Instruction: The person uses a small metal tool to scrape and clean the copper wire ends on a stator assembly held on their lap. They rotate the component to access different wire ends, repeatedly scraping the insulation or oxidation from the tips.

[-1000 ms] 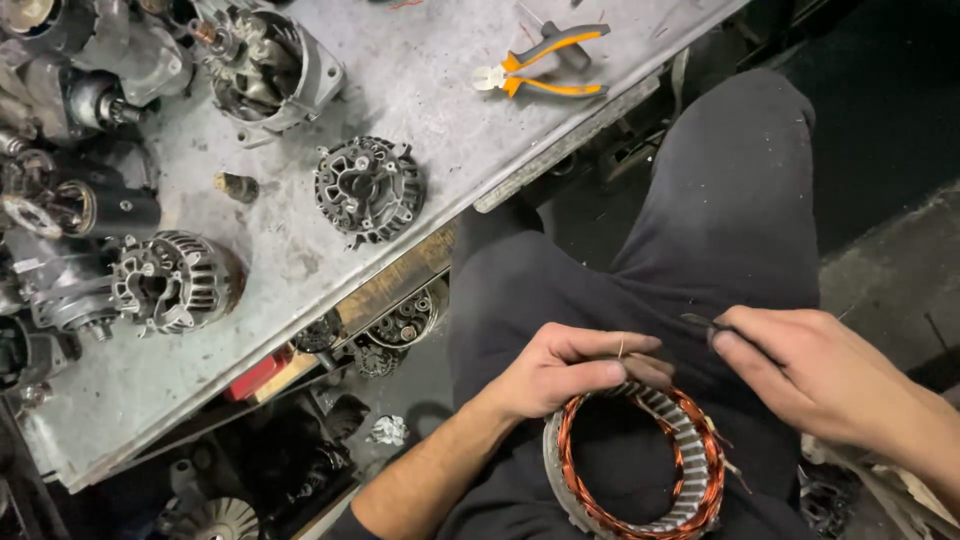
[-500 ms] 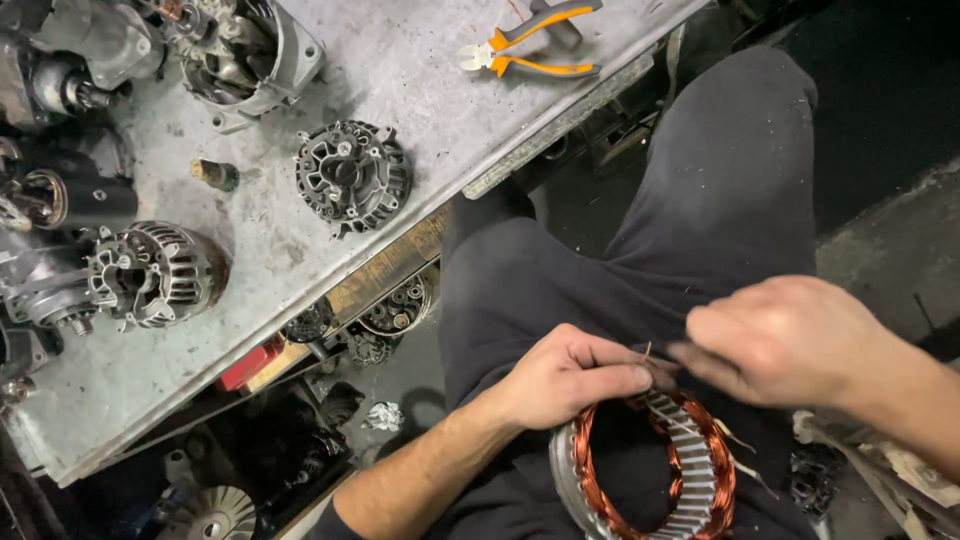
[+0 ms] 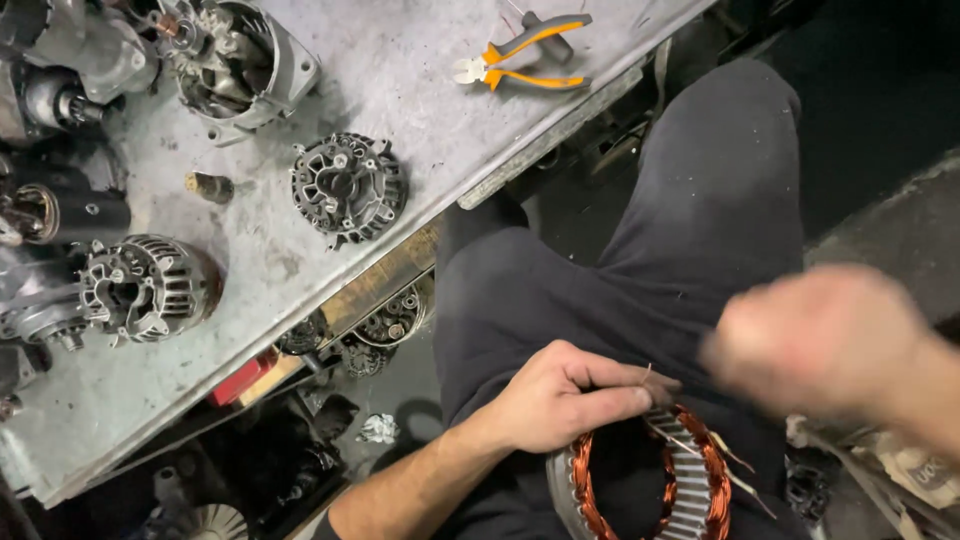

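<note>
**Copper-wound ring on the lap, one hand a blur**

The left hand (image 3: 560, 405) grips the copper-wound ring (image 3: 640, 490) on the lap, fingers closed over its rim; the frame's bottom edge cuts the ring off. The right hand (image 3: 820, 340) is blurred, its grip impossible to tell. Pliers (image 3: 525, 60) lie on the bench (image 3: 420, 60).

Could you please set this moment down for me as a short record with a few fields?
Left hand: grips the rim of a stator ring with copper windings, resting on the lap
Right hand: blurred, raised above the ring; grip unclear
Workbench: grey metal top
On bench: orange-handled pliers, black end cover, ribbed alternator
</note>
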